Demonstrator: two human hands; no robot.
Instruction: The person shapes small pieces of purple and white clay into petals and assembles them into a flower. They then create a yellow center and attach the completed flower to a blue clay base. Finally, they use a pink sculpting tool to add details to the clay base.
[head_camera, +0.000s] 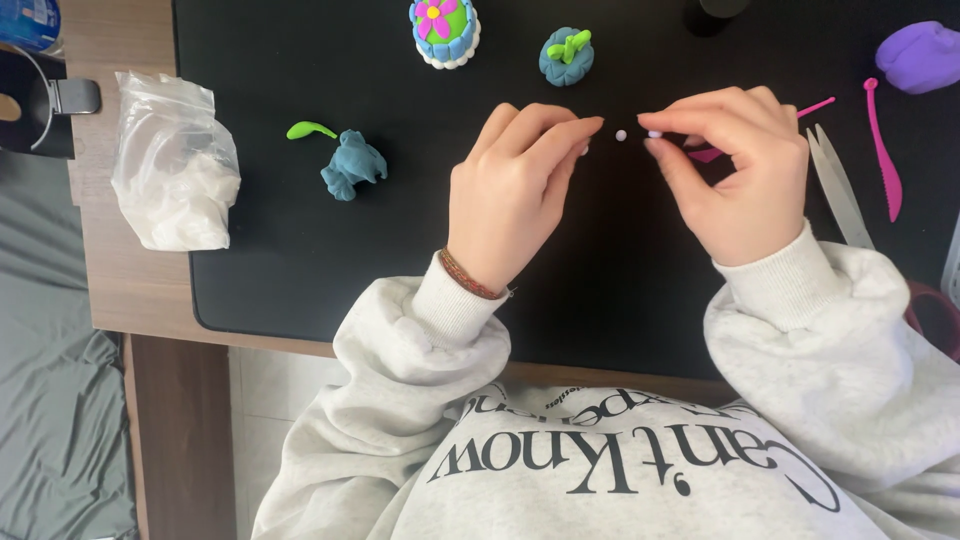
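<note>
Mat (300, 260) black. Clay lump (352, 165) teal-blue; clay curl (310, 129) lime green. Clay ball (621, 135) pale lilac. Modelling tool (883, 150) pink. Bagged clay (175, 165) white. Bracelet (470, 277) red-brown striped.

Single head-worn view, straight down and close over a black mat (300, 260), both hands central.
</note>
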